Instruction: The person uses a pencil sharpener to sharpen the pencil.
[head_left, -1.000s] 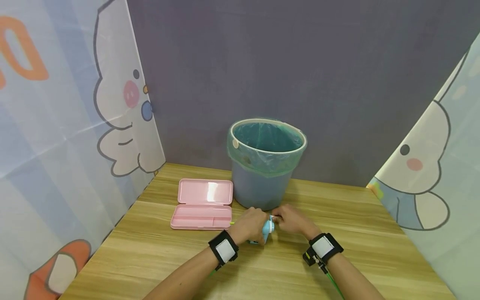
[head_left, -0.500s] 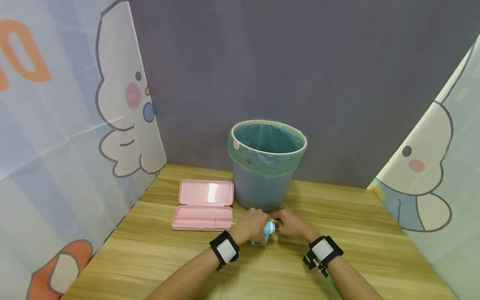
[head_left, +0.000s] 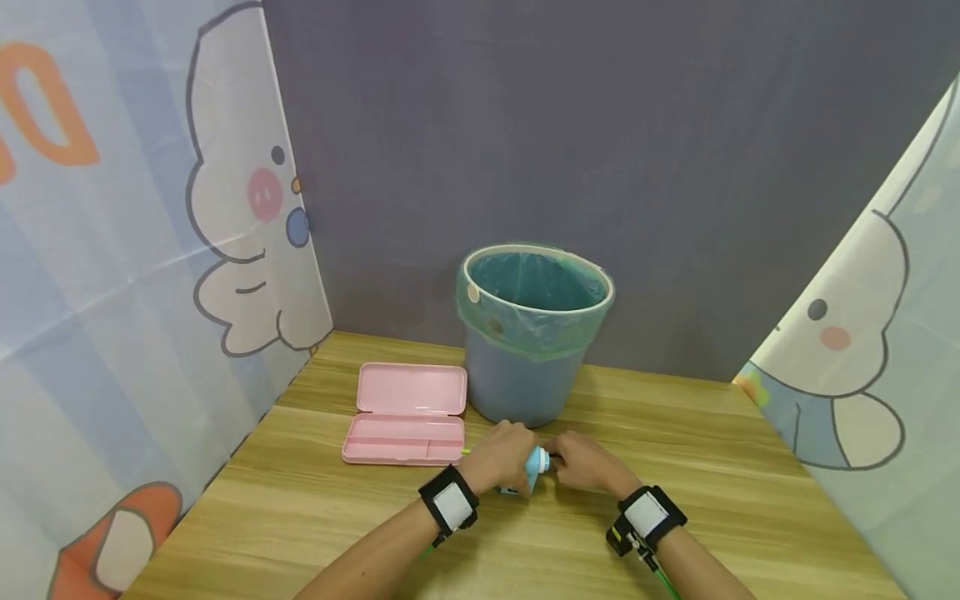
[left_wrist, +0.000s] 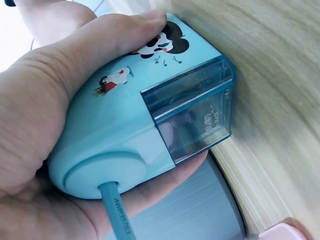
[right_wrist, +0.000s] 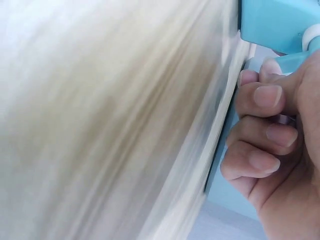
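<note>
Pencil sharpener [head_left: 533, 468], light blue: in the head view it is in front of the lined bin [head_left: 517, 387] and right of the open pink case [head_left: 386, 448] at the desk [head_left: 300, 521], the left hand [head_left: 501, 458] around it, the right hand [head_left: 587, 462] beside its knob. In the left wrist view, the left fingers wrap its body; a blue pencil [left_wrist: 118, 212] stands in its port. In the right wrist view, the right fingers curl narrowly about the crank [right_wrist: 291, 63], partly hiding it.
</note>
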